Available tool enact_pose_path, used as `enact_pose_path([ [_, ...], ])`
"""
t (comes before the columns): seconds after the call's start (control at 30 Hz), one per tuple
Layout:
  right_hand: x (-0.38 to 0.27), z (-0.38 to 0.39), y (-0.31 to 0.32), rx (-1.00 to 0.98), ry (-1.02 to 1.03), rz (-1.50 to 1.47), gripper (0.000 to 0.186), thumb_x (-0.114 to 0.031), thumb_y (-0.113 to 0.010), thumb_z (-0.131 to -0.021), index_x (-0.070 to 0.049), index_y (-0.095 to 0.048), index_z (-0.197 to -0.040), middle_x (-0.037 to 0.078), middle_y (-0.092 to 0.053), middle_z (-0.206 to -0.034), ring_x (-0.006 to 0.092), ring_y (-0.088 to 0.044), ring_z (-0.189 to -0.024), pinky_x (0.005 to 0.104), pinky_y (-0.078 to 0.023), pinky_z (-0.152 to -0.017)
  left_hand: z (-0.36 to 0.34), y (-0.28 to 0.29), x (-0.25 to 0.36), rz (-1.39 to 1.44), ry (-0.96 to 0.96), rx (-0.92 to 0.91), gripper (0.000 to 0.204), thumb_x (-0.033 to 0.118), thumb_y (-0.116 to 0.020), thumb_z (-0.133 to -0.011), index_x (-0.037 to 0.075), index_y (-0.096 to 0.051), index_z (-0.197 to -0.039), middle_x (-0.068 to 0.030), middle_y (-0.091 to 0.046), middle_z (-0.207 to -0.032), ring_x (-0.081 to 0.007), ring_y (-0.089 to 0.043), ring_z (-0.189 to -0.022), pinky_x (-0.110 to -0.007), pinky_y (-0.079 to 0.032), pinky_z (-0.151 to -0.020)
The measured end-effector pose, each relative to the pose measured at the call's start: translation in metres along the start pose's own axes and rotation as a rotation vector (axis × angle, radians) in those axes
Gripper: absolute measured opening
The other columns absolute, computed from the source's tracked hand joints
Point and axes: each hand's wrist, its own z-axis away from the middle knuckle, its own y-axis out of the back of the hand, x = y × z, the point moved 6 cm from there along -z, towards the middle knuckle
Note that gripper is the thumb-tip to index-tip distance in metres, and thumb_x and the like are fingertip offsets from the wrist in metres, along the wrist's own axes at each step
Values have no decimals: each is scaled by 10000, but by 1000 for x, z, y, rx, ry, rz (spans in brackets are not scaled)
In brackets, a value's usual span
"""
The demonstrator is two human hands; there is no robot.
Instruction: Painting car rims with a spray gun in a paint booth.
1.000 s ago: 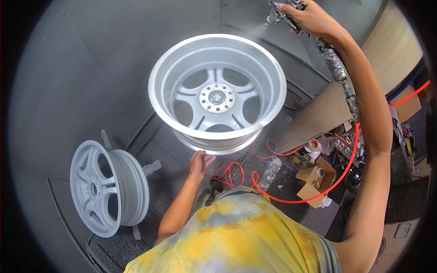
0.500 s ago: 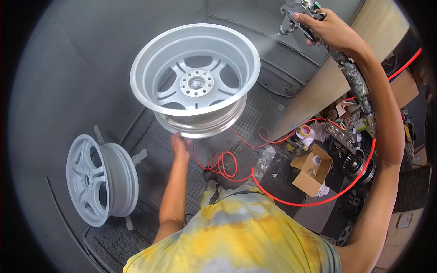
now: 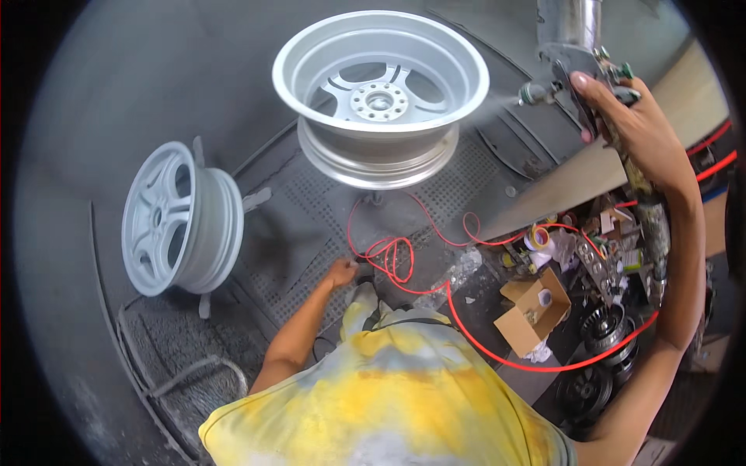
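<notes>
Clasping a spray gun (image 3: 571, 60), right grip (image 3: 646, 128) curled round.

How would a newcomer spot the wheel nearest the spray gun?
Find the dark dotted floor. Above it in the picture, left of the spray gun, is a silver wheel. Unlike the light-grey wheel at left, its hollow barrel opens upward.

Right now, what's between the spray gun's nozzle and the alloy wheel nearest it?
In the head view, a faint pale mist spreads from the nozzle toward the alloy wheel; no solid object shows between them.
</notes>
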Motion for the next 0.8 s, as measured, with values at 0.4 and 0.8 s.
enact_pose_path([
  [0.4,-37,-9,-41,-64,566,-165,261,-277,-643,-898,-20,-630,-944,-4,-562,-721,74,-513,-627,217,-383,-571,61,-19,13,154,116,29,157,199,-575,-886,52,-614,-848,-19,-618,-737,-125,-583,-638,-285,-494,-582],
  [0.8,-54,-45,-56,-54,396,-318,296,-305,-598,-926,-38,-581,-799,-29,-512,-653,43,-443,-613,218,-350,-555,35,18,181,634,-169,123,205,189,-501,-957,31,-570,-1065,-121,-651,-989,-187,-650,-860,-322,-545,-771],
])
